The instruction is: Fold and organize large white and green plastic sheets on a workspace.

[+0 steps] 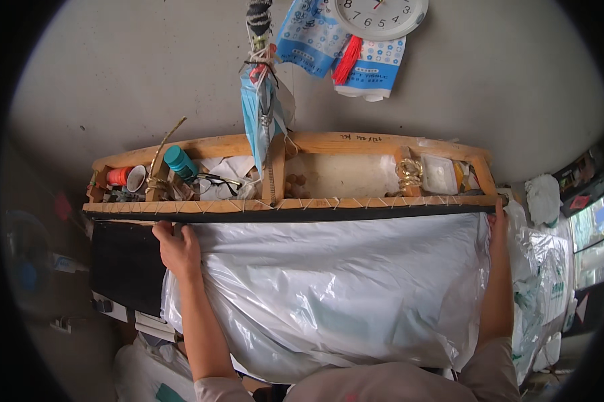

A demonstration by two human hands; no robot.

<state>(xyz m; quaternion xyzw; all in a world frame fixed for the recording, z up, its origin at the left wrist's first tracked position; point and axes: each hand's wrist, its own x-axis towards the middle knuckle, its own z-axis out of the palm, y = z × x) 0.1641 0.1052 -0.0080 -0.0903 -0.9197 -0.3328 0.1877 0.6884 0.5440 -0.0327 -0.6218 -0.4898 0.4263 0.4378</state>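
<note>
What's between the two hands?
Wrinkled, shiny plastic lies between the left hand and the right hand, as the head view shows.

Ngl, your right hand point(498, 231) hid its own grip, your shirt point(375, 385) covered part of the plastic bag point(349, 288), the wall clock point(375, 23) got chopped up top, and the far-left shape point(27, 264) was too blurry to tell.
</note>
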